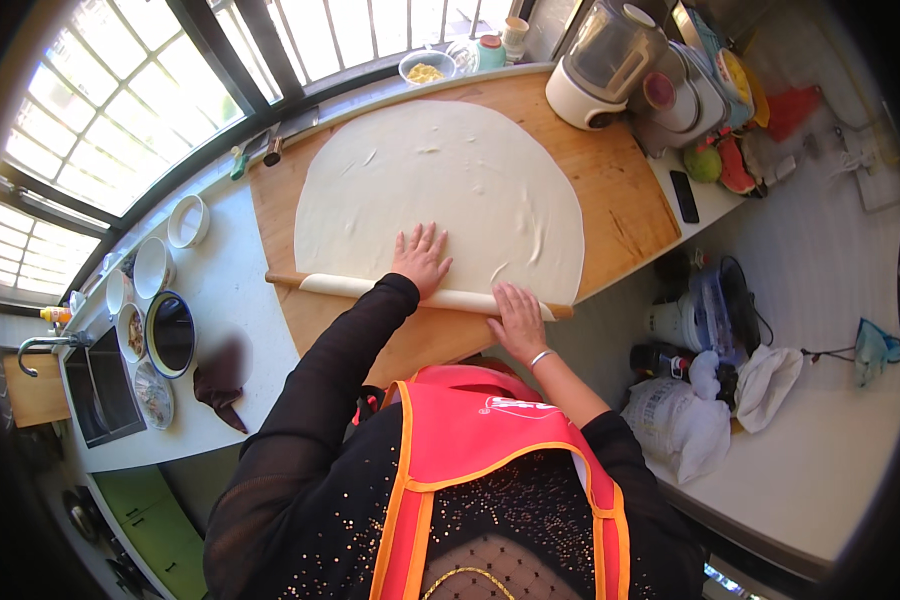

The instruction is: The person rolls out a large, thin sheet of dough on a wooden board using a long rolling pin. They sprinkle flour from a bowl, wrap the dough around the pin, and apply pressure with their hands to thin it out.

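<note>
A large, thin sheet of dough (435, 187) lies over a wooden board (622, 202). Its near edge is wrapped around a wooden rolling pin (285, 278), whose bare ends stick out at both sides. My left hand (421, 262) rests palm down on the dough just beyond the wrapped pin, fingers spread and pointing away from me. On the right part of the wrapped pin lies my right hand (520, 319), fingers laid over the roll near its right end, with a bracelet at the wrist. Neither hand is closed around anything.
A blender (604, 67) stands at the board's back right, with a phone (684, 196) beside the board. Left on the counter are white bowls (154, 268), a blue-rimmed basin (171, 334), a dark cloth (221, 382) and a sink (105, 390). A bowl with yellow food (425, 73) sits at the window.
</note>
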A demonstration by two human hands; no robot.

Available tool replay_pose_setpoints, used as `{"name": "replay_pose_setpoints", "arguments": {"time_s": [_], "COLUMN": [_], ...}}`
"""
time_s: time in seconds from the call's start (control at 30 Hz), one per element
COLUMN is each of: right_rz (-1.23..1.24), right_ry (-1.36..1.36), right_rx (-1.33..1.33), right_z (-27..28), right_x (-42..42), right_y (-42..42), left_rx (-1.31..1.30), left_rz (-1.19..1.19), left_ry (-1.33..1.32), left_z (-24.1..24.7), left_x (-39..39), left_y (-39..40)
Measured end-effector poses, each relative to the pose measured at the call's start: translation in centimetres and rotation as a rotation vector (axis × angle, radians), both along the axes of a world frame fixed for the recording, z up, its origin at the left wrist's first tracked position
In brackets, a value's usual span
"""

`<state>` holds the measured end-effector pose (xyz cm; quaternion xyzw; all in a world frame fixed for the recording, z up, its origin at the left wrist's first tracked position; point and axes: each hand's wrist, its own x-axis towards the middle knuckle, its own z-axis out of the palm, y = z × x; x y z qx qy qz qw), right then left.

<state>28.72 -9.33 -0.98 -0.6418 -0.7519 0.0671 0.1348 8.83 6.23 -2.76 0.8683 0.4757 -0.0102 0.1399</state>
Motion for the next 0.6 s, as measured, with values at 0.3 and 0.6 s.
{"name": "replay_pose_setpoints", "arguments": {"time_s": [0.3, 0.6], "right_rz": [0.077, -0.023], "right_ry": [0.188, -0.144], "right_rx": [-0.166, -0.115], "right_z": [0.3, -0.2], "right_x": [5.3, 6.6], "right_y": [2.2, 4.5], "left_rx": [-0.099, -0.132], "left_rz": [0.040, 0.041], "left_ry": [-0.026, -0.055], "left_z": [0.1, 1.2], "left_x": [1.0, 0.5], "left_y": [3.2, 4.4]}}
